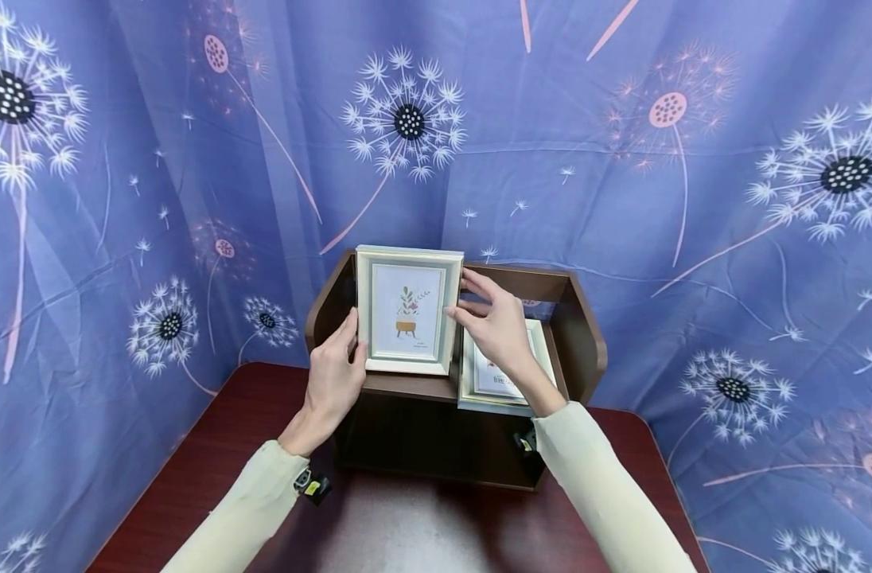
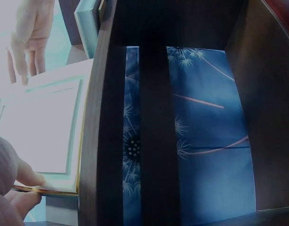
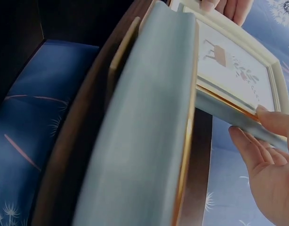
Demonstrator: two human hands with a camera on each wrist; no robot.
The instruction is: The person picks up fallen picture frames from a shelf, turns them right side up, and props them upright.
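Between my two hands stands a picture frame (image 1: 407, 294), pale with gold trim, with a potted-plant print facing me; it is upright on the top shelf of a dark brown wooden rack (image 1: 586, 350). My left hand (image 1: 332, 383) grips its left side near the bottom, thumb in front and fingers behind in the left wrist view. On its right side, my right hand (image 1: 499, 325) pinches the border, with the thumb on the front (image 3: 271, 174). A second similar frame (image 1: 488, 378) leans back on the shelf at right, partly hidden by my right hand and wrist.
The rack stands on a dark red table (image 1: 207, 461), with raised side panels and an open lower compartment (image 1: 436, 442). Behind it hangs a blue curtain (image 1: 536, 207) with dandelion prints. Small devices are strapped at both wrists.
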